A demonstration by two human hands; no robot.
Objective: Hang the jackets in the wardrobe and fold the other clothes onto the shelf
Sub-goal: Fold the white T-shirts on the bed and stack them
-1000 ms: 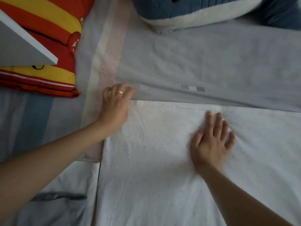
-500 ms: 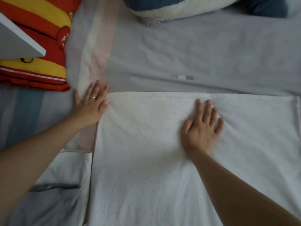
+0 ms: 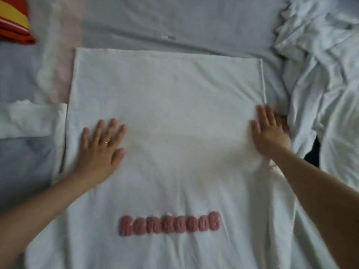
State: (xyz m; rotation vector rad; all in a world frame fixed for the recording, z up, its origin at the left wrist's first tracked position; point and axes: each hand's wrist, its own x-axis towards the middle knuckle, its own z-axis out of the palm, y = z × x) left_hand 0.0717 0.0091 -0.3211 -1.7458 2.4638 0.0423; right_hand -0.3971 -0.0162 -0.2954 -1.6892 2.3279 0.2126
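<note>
A white T-shirt [image 3: 171,105] with pink raised lettering [image 3: 170,224] lies spread flat on the bed, hem toward the far side. My left hand [image 3: 101,144], a ring on one finger, presses flat on the shirt's left part with fingers spread. At the shirt's right edge my right hand [image 3: 269,131] lies flat with straight fingers. One white sleeve [image 3: 33,119] sticks out to the left.
A grey bedsheet [image 3: 174,22] covers the bed. Crumpled white clothes [image 3: 326,74] are piled at the right, with something dark [image 3: 312,154] under them. A red and yellow striped cushion [image 3: 13,22] sits at the top left corner.
The view has shifted toward me, so the pink lettering shows. My left hand moved from the sheet beside the shirt onto it. My right hand slid out to the shirt's right edge.
</note>
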